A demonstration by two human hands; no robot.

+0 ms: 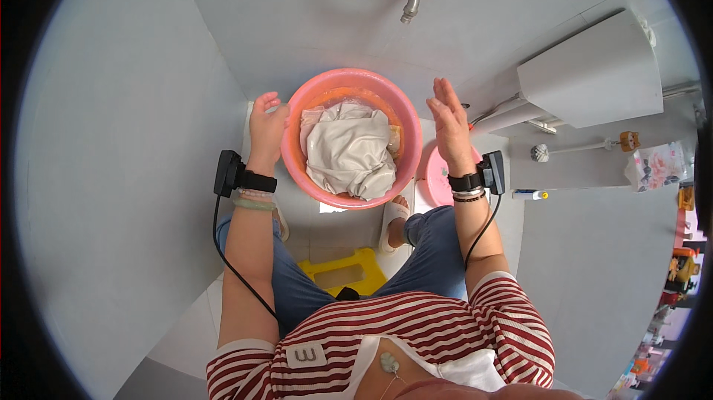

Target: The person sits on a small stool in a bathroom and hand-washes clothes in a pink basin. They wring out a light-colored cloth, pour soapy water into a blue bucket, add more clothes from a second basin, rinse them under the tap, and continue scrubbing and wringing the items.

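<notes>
A round pink basin (291, 149) holds a crumpled off-white satiny cloth (349, 147), bunched up in its middle. My left hand (269, 129) is beside the basin's left rim, its fingers loosely bent and holding nothing. Whether that hand touches the rim, I cannot tell. Off the basin's right side, my right hand (450, 127) is raised with fingers stretched out and nothing in it. Both wrists wear black straps with a small black device and a cable.
A metal tap (411, 8) with a flexible hose juts from the wall beyond the basin. At right are a smaller pink basin (440, 176), a white cistern (594, 77) and a toilet brush (572, 150). A yellow stool (356, 266) stands between my legs.
</notes>
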